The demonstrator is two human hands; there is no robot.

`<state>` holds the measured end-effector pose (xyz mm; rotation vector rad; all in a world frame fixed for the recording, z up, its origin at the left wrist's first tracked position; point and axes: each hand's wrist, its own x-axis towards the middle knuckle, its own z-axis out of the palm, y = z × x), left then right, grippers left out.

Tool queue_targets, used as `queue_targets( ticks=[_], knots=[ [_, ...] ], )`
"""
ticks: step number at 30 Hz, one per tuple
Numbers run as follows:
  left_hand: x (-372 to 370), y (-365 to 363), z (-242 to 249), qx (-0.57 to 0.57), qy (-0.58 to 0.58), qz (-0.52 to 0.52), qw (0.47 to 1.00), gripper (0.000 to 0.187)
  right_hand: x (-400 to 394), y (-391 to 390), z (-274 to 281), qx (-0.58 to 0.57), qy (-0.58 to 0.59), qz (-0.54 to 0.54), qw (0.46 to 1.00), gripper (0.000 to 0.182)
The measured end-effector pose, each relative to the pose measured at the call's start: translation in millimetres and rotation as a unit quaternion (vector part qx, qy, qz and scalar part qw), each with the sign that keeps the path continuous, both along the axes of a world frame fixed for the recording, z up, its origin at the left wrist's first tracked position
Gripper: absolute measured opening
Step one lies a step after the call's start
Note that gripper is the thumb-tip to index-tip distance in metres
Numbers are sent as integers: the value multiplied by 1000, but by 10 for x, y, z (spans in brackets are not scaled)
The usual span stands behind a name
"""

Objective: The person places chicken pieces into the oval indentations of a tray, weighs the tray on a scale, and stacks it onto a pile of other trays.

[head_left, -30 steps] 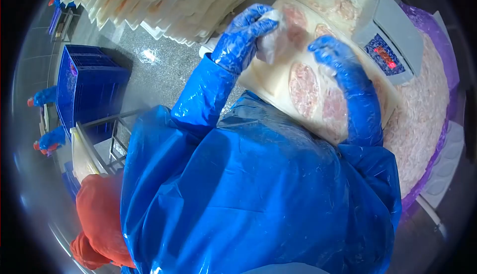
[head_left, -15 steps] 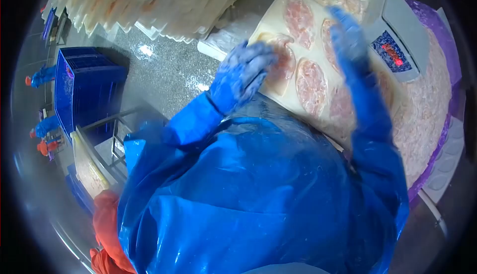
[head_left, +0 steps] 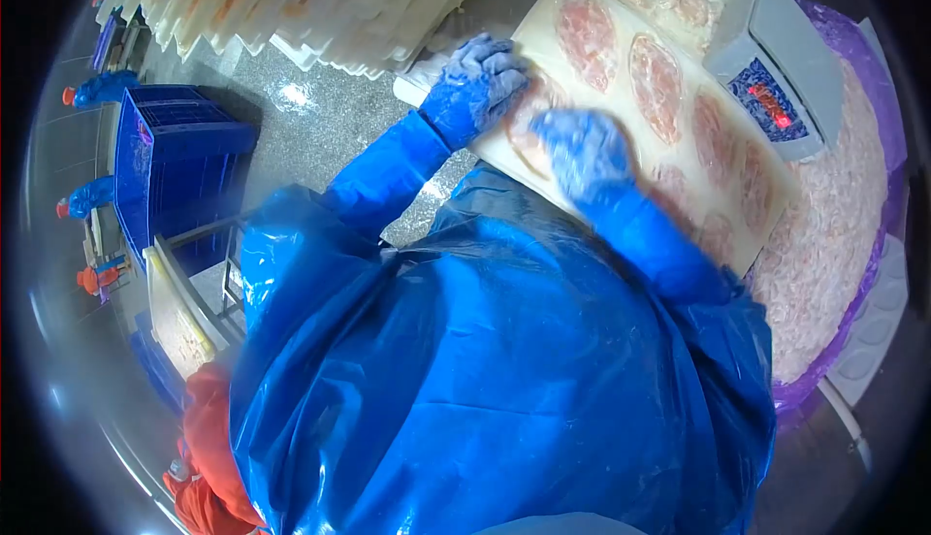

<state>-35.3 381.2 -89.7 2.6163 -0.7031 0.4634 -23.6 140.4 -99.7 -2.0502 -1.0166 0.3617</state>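
Whereas it had hovered near the scale (head_left: 800,64), the right hand (head_left: 582,154) crossed the tray (head_left: 621,97) toward the left hand (head_left: 482,79); neither grip could be determined.

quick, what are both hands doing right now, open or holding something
Left hand: at the tray's edge, fingers bent; grip hidden, can't tell if it holds anything
Right hand: palm down over the tray, blurred; can't tell open or closed
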Motion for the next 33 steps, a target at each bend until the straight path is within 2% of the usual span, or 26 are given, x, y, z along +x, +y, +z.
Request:
queue_targets(
  ticks=[1,2,3,4,6,7,8,10,11,12,13,14,16,17,18,19,22,23,24,26,27,28,30,31,32,33],
  knots=[
    [-92,-16,51,25,-11,30,999,24,204,50,288,-213,-150,17,965,33],
    [-210,-51,88,50,-20,61,997,24,411,11,26,-166,-332,20,928,31],
    [-335,-104,102,33,-28,76,996,28,548,74,248,-136,-387,47,911,33],
    [-499,-222,192,57,-16,97,993,35,638,117,348,-136,-386,44,911,33],
    [-791,-482,260,12,98,116,988,40,745,215,453,-156,-418,77,892,32],
    [-877,-577,265,-23,98,84,991,38,643,275,483,-159,-339,6,927,30],
    [-928,-651,320,-60,96,53,992,36,557,304,446,-159,-343,11,926,30],
    [-943,-627,345,-113,112,69,985,34,354,293,289,-331,-201,57,920,28],
    [-888,-512,289,-188,116,93,971,31,197,206,278,-166,-183,58,967,32],
    [-863,-405,254,-260,118,117,951,29,111,205,68,-77,-187,26,979,35],
    [-834,-325,452,-245,167,186,937,30,121,184,15,-114,-308,31,944,36],
    [-738,-268,511,-127,99,215,963,31,138,146,6,-149,-425,35,892,37],
    [-560,-268,640,-134,106,126,977,37,76,55,33,-168,-439,47,881,39],
    [-484,-247,476,-133,104,127,977,37,13,6,60,-186,-450,54,872,40],
    [-407,-212,201,-12,77,108,991,43,-54,-70,65,-184,-453,51,871,40],
    [-366,-201,62,107,48,89,989,50,-129,-182,51,-143,-417,56,896,41],
    [-405,-250,89,162,82,141,973,59,-262,-410,180,-115,-371,43,920,41],
    [-382,-249,38,158,9,161,974,66,-305,-447,227,-119,-334,39,934,40],
    [-364,-307,10,161,9,157,974,66,-326,-473,282,-121,-299,34,946,39],
    [-251,-569,1,-56,-28,175,983,69,-279,-643,283,-113,-334,12,936,42],
    [-248,-751,-183,-15,50,147,988,72,-203,-796,151,28,-114,-78,990,43],
    [-300,-907,-182,30,41,156,986,74,-102,-994,12,167,113,-157,967,44],
    [-360,-928,-137,8,27,170,985,76,176,-1690,-327,369,293,-216,855,43],
    [-445,-945,-165,-26,31,166,985,76,358,-2059,-262,144,17,-232,962,41],
    [-507,-918,-195,-55,20,169,984,76,604,-2441,-141,-79,-279,-223,931,39],
    [-562,-921,-202,-54,16,167,984,76,867,-3079,-365,-232,-463,-163,840,40]
  ],
)
